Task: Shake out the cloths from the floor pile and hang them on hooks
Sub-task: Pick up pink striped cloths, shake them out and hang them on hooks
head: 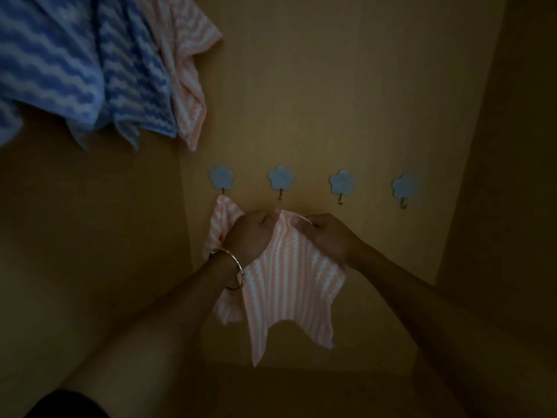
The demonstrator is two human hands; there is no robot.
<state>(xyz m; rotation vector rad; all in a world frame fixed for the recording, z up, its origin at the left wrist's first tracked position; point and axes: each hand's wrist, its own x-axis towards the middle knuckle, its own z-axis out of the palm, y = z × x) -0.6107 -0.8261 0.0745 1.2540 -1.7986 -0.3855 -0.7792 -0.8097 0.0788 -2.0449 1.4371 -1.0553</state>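
Note:
A pink and white striped cloth (283, 285) hangs between my two hands in front of a tan wall. My left hand (251, 233) grips its upper edge on the left, and a bangle sits on that wrist. My right hand (324, 235) pinches the top edge on the right. Another pink striped cloth (224, 217) hangs from the leftmost flower hook (221, 179), partly behind my left hand. Three more blue flower hooks (281, 180) (341, 183) (404, 187) stand bare in a row just above my hands.
Higher up at the left hang blue and white wavy cloths (60, 64) and a pink striped one (187, 79). A wall corner runs down the right side (452, 236). The scene is dim.

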